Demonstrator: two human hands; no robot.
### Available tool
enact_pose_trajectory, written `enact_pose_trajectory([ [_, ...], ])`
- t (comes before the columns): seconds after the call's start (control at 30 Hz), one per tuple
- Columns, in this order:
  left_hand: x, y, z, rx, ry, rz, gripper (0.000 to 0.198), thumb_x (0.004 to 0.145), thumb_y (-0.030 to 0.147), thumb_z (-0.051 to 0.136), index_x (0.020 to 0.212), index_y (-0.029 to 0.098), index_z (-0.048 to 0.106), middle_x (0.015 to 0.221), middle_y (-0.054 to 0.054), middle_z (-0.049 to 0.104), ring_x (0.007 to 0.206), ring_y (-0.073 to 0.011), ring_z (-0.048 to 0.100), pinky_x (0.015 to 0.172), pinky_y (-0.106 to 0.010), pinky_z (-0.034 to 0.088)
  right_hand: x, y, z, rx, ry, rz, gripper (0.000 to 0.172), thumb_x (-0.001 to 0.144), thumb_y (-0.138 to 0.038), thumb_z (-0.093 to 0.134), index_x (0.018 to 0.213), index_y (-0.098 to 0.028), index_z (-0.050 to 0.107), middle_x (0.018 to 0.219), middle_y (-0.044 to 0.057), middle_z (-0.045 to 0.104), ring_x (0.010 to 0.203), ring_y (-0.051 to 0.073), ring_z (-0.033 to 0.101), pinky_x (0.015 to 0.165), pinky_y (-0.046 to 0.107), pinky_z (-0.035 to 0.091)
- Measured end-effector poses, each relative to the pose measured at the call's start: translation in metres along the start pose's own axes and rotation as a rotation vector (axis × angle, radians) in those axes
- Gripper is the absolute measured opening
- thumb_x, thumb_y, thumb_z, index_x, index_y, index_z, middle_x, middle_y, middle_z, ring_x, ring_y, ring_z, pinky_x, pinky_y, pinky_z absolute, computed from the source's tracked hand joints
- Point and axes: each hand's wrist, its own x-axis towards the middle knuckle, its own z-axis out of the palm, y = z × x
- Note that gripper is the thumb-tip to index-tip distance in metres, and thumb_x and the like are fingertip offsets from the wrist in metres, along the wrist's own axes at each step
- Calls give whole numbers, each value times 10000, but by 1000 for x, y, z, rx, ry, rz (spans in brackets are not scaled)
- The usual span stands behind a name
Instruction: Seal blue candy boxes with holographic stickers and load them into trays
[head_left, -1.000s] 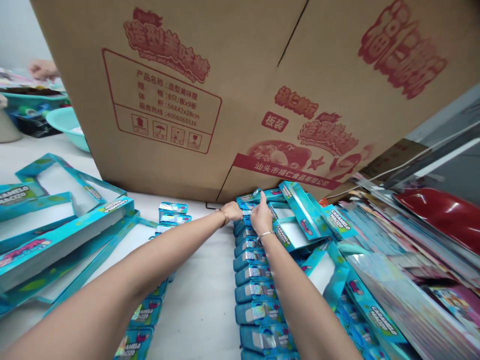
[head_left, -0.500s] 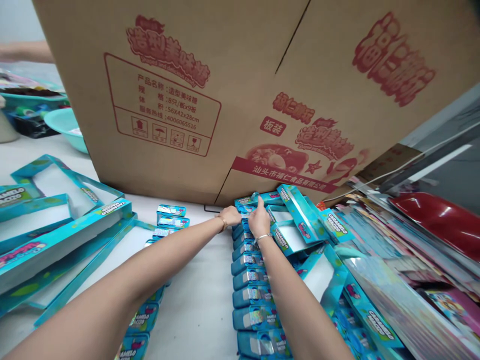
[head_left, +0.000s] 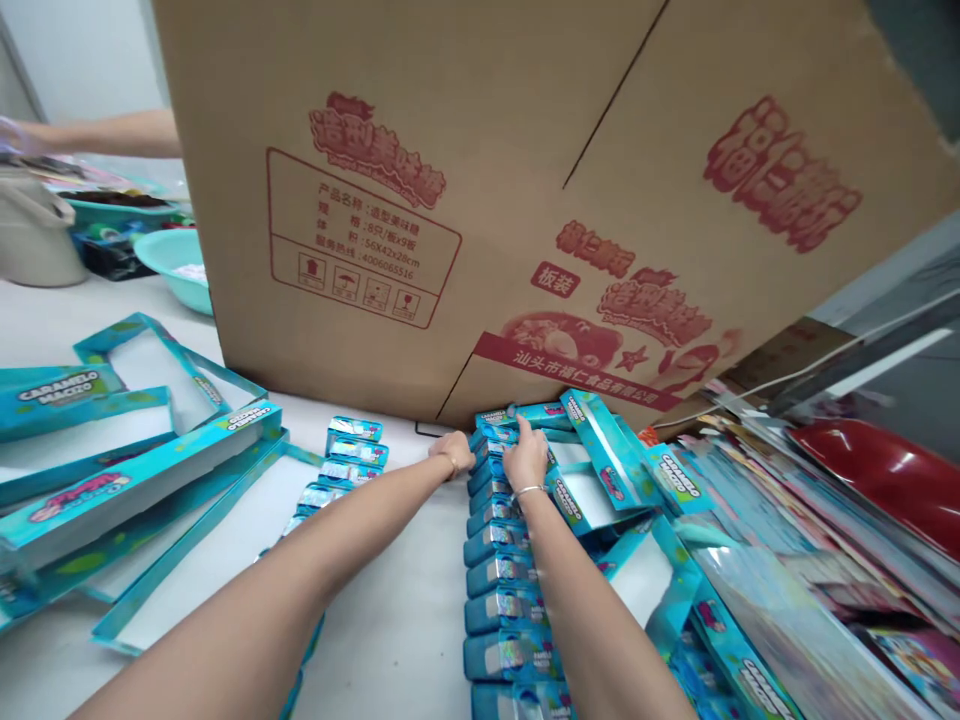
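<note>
A long row of blue candy packs (head_left: 501,575) runs away from me over the white table, standing close one behind another. At its far end my left hand (head_left: 454,453), fingers curled, presses on the left side of the last packs. Opposite it, my right hand (head_left: 526,455) closes on the same packs from the right, its thumb up by their tops. The fingertips of both hands are partly hidden. A second row of blue packs (head_left: 354,452) stands to the left, partly covered by my left forearm.
A big cardboard carton (head_left: 480,200) stands right behind the rows. Empty blue display trays (head_left: 142,480) lie piled at left, and more trays (head_left: 607,450) at right. Beside them are stacked printed sheets (head_left: 810,530) and a red scoop (head_left: 885,480). Another person's arm (head_left: 112,135) reaches in near a green bowl (head_left: 180,268).
The view has shifted a little, so the carton and trays appear farther right and lower. Both hands stay at the far end of the row, the right thumb slightly lower in view.
</note>
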Motion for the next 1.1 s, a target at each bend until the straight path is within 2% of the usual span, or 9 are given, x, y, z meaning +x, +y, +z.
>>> enact_pose_trajectory([
  [0.1, 6, 3, -15, -118, -6, -10, 332, 927, 350, 622, 1211, 179, 602, 1241, -93, 613, 1087, -239, 620, 910, -436, 533, 2, -3, -7, 61, 80, -12, 463, 837, -132, 499, 1288, -156, 603, 1015, 131, 562, 1016, 287, 530, 938, 377, 385],
  [0.17, 10, 10, -28, -230, -29, 21, 362, 959, 427, 550, 1207, 170, 604, 1215, -95, 636, 1044, -224, 640, 898, -429, 537, 5, -6, -13, 105, 115, -33, 357, 882, -252, 506, 1203, -167, 638, 1019, 119, 579, 1040, 275, 524, 943, 362, 391],
  [0.3, 9, 22, -43, -437, -131, 72, 746, 954, 684, 231, 1248, 95, 582, 1131, -163, 709, 932, -218, 697, 767, -313, 558, 19, -8, -22, 134, 94, -70, 283, 904, -372, 485, 949, -163, 671, 898, 81, 632, 893, 226, 569, 816, 308, 445],
  [0.37, 7, 24, -40, -490, -141, 75, 821, 921, 733, 204, 1253, 83, 581, 1147, -188, 710, 932, -230, 701, 714, -277, 548, 24, -6, -25, 99, 80, -79, 267, 904, -342, 472, 939, -151, 655, 891, 80, 642, 820, 209, 575, 765, 300, 449],
  [0.47, 8, 21, -30, -521, -80, 65, 740, 937, 695, 272, 1211, 90, 599, 1157, -181, 699, 925, -224, 689, 694, -280, 539, 25, -2, -29, -9, 67, -114, 238, 871, -229, 492, 1039, -130, 627, 962, 104, 639, 819, 211, 567, 758, 310, 434],
  [0.63, 24, 14, -17, -528, 16, 111, 420, 962, 501, 508, 1142, 139, 622, 1093, -87, 678, 916, -194, 668, 816, -393, 553, 11, -5, -30, -248, 11, -317, 400, 817, -99, 546, 1199, -210, 593, 1110, 120, 582, 1004, 262, 494, 758, 319, 371],
  [0.83, 37, 7, -10, -510, 76, 258, 340, 949, 422, 571, 1136, 146, 637, 1160, -82, 665, 1032, -226, 648, 912, -445, 529, 12, -14, -19, -460, 22, -435, 416, 932, -144, 434, 1329, -238, 519, 1165, 156, 537, 1032, 290, 428, 811, 392, 312],
  [0.93, 37, 3, -5, -492, 87, 325, 339, 951, 403, 572, 1174, 154, 625, 1205, -86, 646, 1068, -237, 634, 930, -457, 522, 19, -16, -15, -510, 22, -464, 359, 945, -172, 434, 1267, -253, 569, 1175, 141, 542, 1038, 284, 423, 843, 408, 288],
  [1.1, 39, -1, 3, -460, 117, 383, 348, 952, 378, 577, 1229, 168, 598, 1272, -100, 612, 1117, -245, 613, 961, -481, 506, 28, -16, -10, -537, 27, -445, 224, 958, -235, 443, 1007, -248, 662, 1123, 100, 567, 1018, 259, 441, 851, 397, 266],
])
